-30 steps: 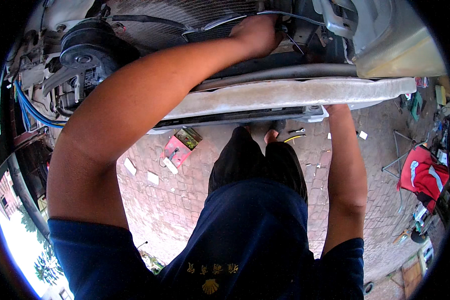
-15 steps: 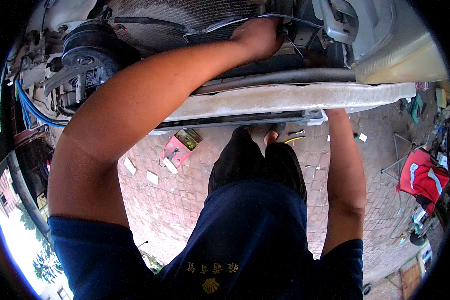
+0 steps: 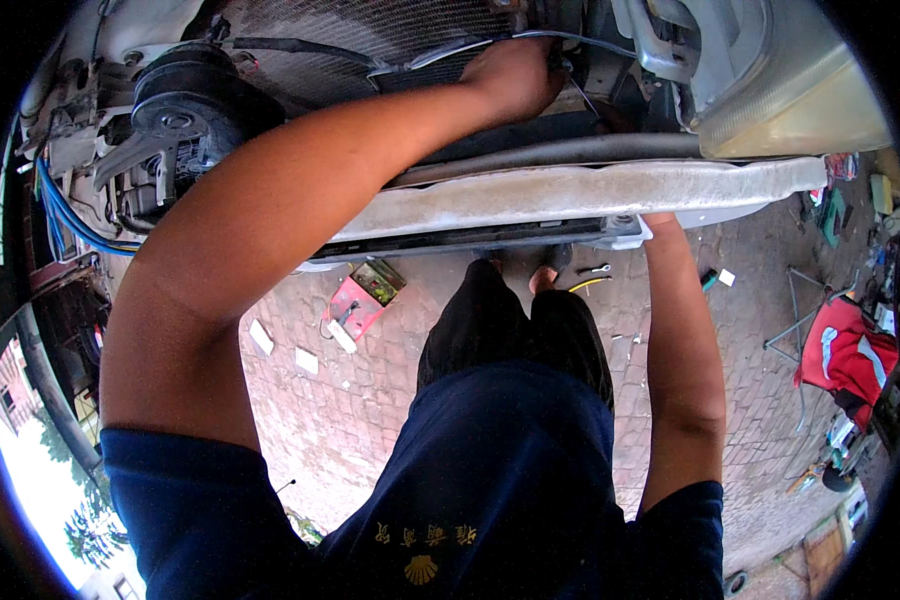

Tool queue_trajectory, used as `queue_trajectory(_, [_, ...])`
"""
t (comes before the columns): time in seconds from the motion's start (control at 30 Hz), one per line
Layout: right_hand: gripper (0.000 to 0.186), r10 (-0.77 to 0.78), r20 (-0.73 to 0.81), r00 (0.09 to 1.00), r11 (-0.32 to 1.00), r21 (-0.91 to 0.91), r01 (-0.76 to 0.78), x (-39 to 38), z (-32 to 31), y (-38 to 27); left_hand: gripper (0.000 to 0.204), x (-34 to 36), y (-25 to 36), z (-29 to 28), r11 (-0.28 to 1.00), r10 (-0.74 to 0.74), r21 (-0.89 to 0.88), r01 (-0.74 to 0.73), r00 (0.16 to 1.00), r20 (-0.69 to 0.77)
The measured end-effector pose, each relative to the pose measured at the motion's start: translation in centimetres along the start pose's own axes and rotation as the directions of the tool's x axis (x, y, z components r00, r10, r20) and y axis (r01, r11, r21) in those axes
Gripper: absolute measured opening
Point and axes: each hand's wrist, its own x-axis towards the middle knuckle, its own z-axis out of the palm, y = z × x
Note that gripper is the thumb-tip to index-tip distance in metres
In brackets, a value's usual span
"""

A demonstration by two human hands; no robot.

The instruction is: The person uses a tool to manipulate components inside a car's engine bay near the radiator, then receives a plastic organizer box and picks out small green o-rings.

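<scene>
My left hand (image 3: pixel 518 80) reaches over the pale bumper beam (image 3: pixel 570 194) into the open front of a vehicle. Its fingers curl down in front of the mesh radiator (image 3: pixel 370 65), their tips hidden. Beside them a thin shiny metal rod (image 3: pixel 583 97) slants down to the right. My right forearm (image 3: pixel 682 320) passes up under the beam. In the dark gap behind it, my right hand (image 3: pixel 625 116) shows only dimly near the rod's lower end, its fingers lost in shadow. A grey cable (image 3: pixel 450 48) runs across the radiator behind my left hand.
A round black horn-like part (image 3: pixel 185 95) sits left of the radiator, with blue hoses (image 3: pixel 55 205) beyond. The headlight (image 3: pixel 800 115) juts out at right. On the paving lie a red toolbox (image 3: pixel 358 305) and a wrench (image 3: pixel 594 269). A red folding chair (image 3: pixel 840 350) stands right.
The view has shifted slightly, and the headlight and bumper beam sit a little further left. Both hands stay in nearly the same places, and the rod's angle differs only slightly.
</scene>
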Motion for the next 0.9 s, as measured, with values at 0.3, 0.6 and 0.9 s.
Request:
queue_trajectory(0.3, [0.057,0.136,0.185,0.973,-0.058,0.982,-0.178,0.4,-2.8,-3.4,0.049,-0.3,-0.1,-0.1,1.000,0.006,0.010,-0.006,1.000,-0.021])
queue_trajectory(0.6, [0.054,0.417,0.208,0.885,0.120,0.952,-0.281,0.7,-2.5,-3.5,0.047,-0.2,0.1,0.2,0.999,-0.001,0.034,0.002,1.000,-0.020])
queue_trajectory(0.9, [0.062,0.198,0.183,0.963,-0.070,0.983,-0.172,0.7,-2.8,-5.6,0.043,-0.4,1.0,-0.7,0.998,-0.053,0.045,0.052,0.998,0.023])
